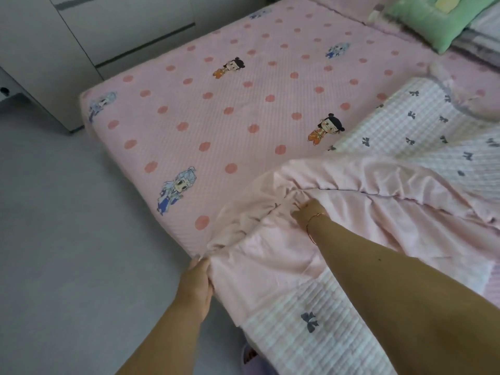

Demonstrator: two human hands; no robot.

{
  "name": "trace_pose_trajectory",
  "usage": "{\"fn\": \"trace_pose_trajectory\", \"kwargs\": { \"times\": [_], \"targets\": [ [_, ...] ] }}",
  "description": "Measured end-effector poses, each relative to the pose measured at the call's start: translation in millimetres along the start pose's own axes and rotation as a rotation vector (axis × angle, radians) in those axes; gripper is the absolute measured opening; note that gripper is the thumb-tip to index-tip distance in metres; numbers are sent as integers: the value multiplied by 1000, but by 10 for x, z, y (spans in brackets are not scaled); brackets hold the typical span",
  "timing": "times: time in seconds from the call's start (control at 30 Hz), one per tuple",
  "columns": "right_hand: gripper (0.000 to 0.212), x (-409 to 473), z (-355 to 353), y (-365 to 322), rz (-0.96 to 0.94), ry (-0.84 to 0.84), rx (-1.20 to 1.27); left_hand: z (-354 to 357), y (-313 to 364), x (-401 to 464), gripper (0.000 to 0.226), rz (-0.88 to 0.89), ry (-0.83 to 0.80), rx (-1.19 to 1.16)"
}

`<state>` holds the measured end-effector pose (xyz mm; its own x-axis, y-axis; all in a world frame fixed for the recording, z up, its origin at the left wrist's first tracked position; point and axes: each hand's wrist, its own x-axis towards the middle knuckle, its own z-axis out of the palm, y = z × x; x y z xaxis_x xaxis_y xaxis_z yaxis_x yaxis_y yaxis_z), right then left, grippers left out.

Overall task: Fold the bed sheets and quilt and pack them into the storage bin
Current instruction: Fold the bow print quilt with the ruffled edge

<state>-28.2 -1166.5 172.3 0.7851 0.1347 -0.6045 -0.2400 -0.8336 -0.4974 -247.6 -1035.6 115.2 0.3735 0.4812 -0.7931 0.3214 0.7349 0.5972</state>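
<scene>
Quilt (400,201) lies bunched on the near right part of the bed, over the dotted sheet (216,104). One face is plain pink, the other checked with grey bows; both show, so it is partly turned over on itself. A flap hangs off the near bed edge toward the person.

Left hand (196,285): fingers curled, gripping a gathered corner of the pink fabric right at the mattress edge. Right hand (308,209): reaching further in, fingertips buried in a pucker of the quilt. It looks like a pinch, but the fingers are mostly hidden by cloth, so I cannot confirm the hold.

Handling, as judged: soft, limp, thinly padded. It creases deeply and drapes under its own weight, so it probably will not hold a line unless tensioned between two points. Likely light enough for two hands, bulky rather than heavy. The cloth looks matte, so slip seems unlikely. Best holds are probably the corners and the seamed edge, not mid-panel, where it only bunches.

Edges and room: the mattress corner sits just beside the left hand, with bare grey floor (54,239) beyond; a dangling flap may drag there. The far left half of the bed is flat open sheet, good for spreading the quilt. A green pillow (433,20) sits at the far right, well apart. Cabinets (81,36) stand beyond the far bed edge. No storage bin in view.
</scene>
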Motion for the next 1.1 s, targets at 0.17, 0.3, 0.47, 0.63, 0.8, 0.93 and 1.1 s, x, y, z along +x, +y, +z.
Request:
{"fn": "trace_pose_trajectory", "kwargs": {
  "times": [0.17,0.3,0.47,0.63,0.8,0.93,1.1],
  "targets": [
    [45,124,-64,316,64,-53,-152,249,277,-48,75,264,110,578],
    [43,104,-318,583,140,-32,-113,622,326,-196,53,587,263,1051],
    [43,94,-799,922,202,-1,-51,1279,283,-336,31,783,198,1262],
    [44,35,-1367,1372,269,94,-11,2005,91,-464,6,818,-184,1310],
    [44,77,-1721,1704,390,193,152,2457,-95,-598,14,684,-452,1390],
    [46,139,-1962,1904,428,214,257,2839,-134,-668,11,624,-565,1392],
    [44,198,-2133,2062,503,297,365,3305,-118,-579,13,569,-715,1459]
  ]
}}
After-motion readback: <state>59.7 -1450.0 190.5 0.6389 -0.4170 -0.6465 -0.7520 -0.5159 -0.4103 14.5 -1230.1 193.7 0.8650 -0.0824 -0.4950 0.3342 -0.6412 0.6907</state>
